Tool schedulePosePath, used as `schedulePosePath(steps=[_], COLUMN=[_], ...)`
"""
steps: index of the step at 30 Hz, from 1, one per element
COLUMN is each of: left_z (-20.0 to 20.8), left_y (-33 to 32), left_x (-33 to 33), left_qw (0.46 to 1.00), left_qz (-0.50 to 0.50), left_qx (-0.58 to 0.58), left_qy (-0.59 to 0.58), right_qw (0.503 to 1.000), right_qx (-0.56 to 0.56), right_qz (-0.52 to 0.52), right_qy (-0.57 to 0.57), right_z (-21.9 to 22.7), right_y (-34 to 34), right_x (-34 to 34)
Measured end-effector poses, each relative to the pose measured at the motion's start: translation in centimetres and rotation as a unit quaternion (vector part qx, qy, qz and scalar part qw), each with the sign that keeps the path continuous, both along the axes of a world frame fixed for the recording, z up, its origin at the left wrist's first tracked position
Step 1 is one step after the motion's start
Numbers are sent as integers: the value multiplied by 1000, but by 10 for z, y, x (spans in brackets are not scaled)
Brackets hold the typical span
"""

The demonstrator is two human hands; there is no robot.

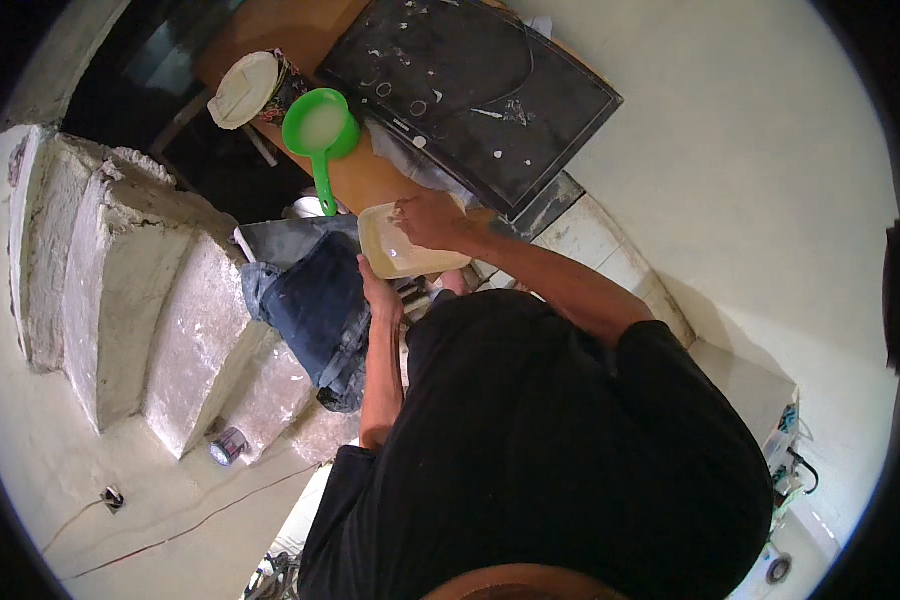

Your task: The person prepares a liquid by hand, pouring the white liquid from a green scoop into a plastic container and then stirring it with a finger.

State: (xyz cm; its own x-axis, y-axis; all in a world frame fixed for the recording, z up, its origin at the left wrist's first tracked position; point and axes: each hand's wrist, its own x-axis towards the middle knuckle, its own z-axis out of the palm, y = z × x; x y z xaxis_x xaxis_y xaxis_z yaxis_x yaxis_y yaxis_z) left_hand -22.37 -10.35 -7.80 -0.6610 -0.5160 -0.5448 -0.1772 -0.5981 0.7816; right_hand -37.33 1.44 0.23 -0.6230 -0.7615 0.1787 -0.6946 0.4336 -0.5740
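Note:
A pale yellow, rounded rectangular plastic tub (390, 262) is held in front of my body. My left hand (378, 290) grips its near left side, thumb up along the wall. Over the tub's inside, my right hand (430, 220) is lowered with its fingers bunched near some wet, whitish matter; whether they pinch any of it is hidden. Just beyond stands a green plastic dipper (343, 140) with cloudy whitish liquid in it, its handle pointing toward me. Dark blue jeans-like cloth (320, 310) lies to the left of the tub.
A black flat screen (470, 90), spotted white, lies on the brown surface (355, 180) ahead. A pale-topped bucket (245, 92) stands beyond the dipper. Rough plastered steps (130, 290) rise at left, with a small can (228, 447) below. A pale wall (750, 150) bounds the right.

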Motion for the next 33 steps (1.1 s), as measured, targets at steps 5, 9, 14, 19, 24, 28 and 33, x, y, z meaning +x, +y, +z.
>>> schedulePosePath(steps=[5, 9, 14, 19, 24, 28, 33], left_z=[-4, 10, -16, -10, -7, -1, -14], left_y=[-3, 5, -6, -3, -4, 0, -7], left_x=[0, -1, 3, 3, 4, 0, 4], left_qw=[1000, 1000, 1000, 1000, 1000, 999, 1000], left_qz=[-4, -2, -1, -1, -4, -1, -12], left_qx=[3, 5, -4, 11, 15, 16, -20], left_qy=[11, 16, -17, 5, 15, 36, -19], right_qw=[994, 987, 993, 995, 998, 999, 997], right_qx=[104, 149, 83, 42, -20, 7, -65], right_qz=[35, -14, 13, 33, 25, 6, 28], right_qy=[-2, -58, -77, -89, -57, -47, 30], right_z=[-1, 15, 11, 5, -3, -10, -11], right_y=[30, 57, 55, 27, -8, -18, -10], right_x=[-5, 14, 33, 40, 37, 22, 2])
